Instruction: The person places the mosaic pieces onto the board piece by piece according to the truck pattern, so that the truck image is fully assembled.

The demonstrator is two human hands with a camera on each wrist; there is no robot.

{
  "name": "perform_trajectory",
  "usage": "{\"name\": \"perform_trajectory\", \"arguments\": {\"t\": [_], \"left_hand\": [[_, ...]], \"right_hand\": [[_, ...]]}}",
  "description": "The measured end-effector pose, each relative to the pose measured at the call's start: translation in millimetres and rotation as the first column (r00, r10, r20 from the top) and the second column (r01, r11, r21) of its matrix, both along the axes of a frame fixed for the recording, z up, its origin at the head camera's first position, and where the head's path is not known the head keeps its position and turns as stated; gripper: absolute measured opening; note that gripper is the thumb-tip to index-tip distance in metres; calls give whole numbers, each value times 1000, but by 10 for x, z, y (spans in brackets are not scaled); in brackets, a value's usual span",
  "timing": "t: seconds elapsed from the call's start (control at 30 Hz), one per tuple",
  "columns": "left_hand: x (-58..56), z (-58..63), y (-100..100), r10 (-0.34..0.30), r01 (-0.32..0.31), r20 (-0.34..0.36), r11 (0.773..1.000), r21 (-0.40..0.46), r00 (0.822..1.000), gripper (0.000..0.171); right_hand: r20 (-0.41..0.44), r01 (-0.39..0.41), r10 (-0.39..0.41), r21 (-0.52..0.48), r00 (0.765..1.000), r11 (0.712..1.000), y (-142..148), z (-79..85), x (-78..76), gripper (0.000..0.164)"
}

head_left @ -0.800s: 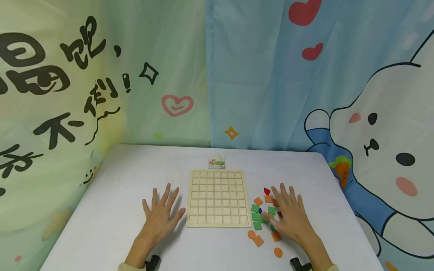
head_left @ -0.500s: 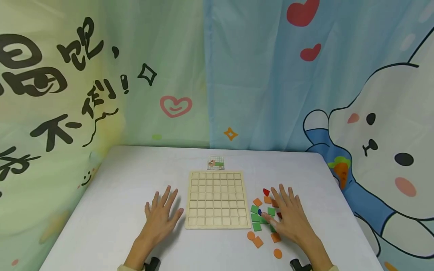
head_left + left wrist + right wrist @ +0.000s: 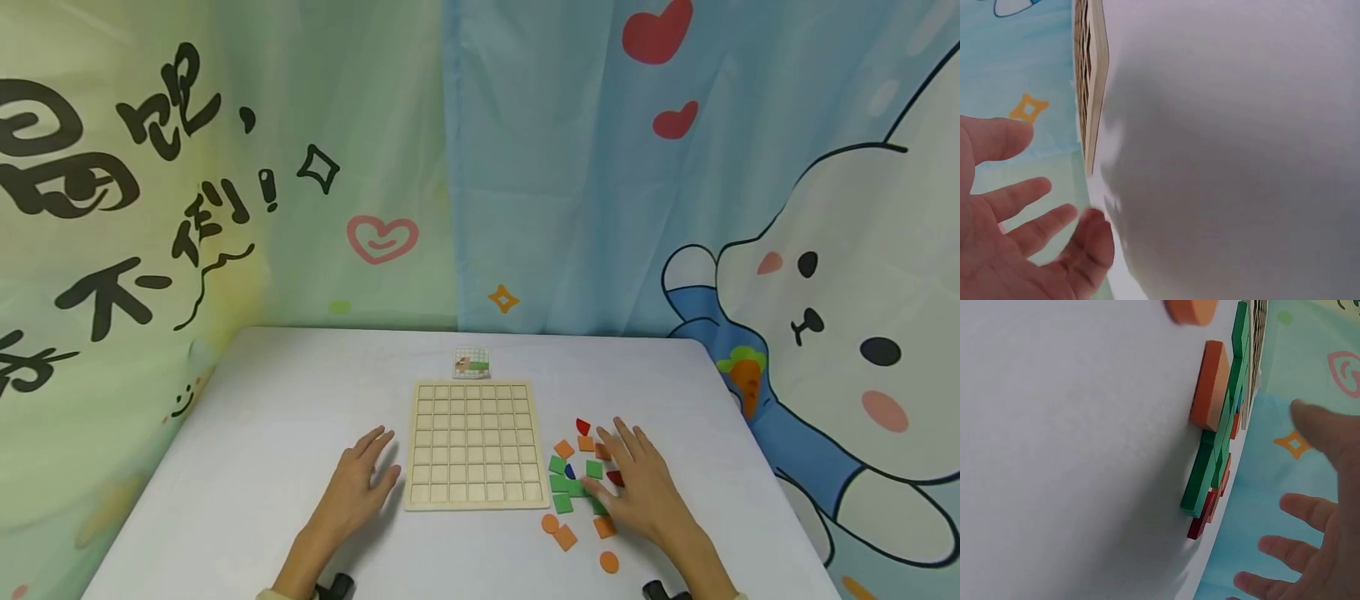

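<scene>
A pale wooden grid board [image 3: 477,446] lies on the white table. Left of it my left hand [image 3: 356,487] hovers with relaxed fingers and nothing in them. My right hand [image 3: 640,483] is held over the right edge of a group of small flat pieces, its fingers spread and holding nothing. Among these pieces are green squares [image 3: 559,483], orange squares [image 3: 566,537], orange round pieces [image 3: 609,562], a red piece [image 3: 582,427] and a blue piece [image 3: 570,472]. The right wrist view shows a green block [image 3: 1197,481] and an orange block [image 3: 1210,387] below that hand.
A small picture card [image 3: 471,364] with a gridded coloured design sits just behind the board. The white table [image 3: 300,392] backs onto a printed curtain [image 3: 540,167] with hearts and a cartoon rabbit.
My left hand has turned and its fingers have drawn closer together. The right hand's fingers have moved slightly nearer each other. The head view has shifted a little, so the scene sits further left.
</scene>
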State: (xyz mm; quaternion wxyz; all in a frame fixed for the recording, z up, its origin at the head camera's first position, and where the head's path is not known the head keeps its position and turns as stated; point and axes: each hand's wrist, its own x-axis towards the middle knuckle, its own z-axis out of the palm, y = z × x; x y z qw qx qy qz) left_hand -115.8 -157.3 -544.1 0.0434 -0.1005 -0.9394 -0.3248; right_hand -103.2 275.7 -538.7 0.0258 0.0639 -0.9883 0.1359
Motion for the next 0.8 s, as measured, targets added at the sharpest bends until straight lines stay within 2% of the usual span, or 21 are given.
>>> {"name": "perform_trajectory", "arguments": {"t": [0.2, 0.43, 0.6, 0.8], "left_hand": [[-41, -30, -17, -22, 8, 91, 988, 152, 996, 52], [-66, -99, -23, -23, -22, 194, 974, 225, 981, 52], [-102, -121, -12, -34, -18, 209, 970, 244, 977, 52], [-149, -159, 13, 6, -60, 205, 963, 261, 979, 47]], "right_hand": [[24, 2, -1, -41, 1000, 999, 14, -14, 7, 60], [36, 22, -21, -47, 999, 999, 41, -13, 14, 39], [28, 21, -20, -42, 999, 999, 63, -31, 9, 36], [12, 5, -4, -47, 1000, 999, 73, -70, -11, 31]]}}
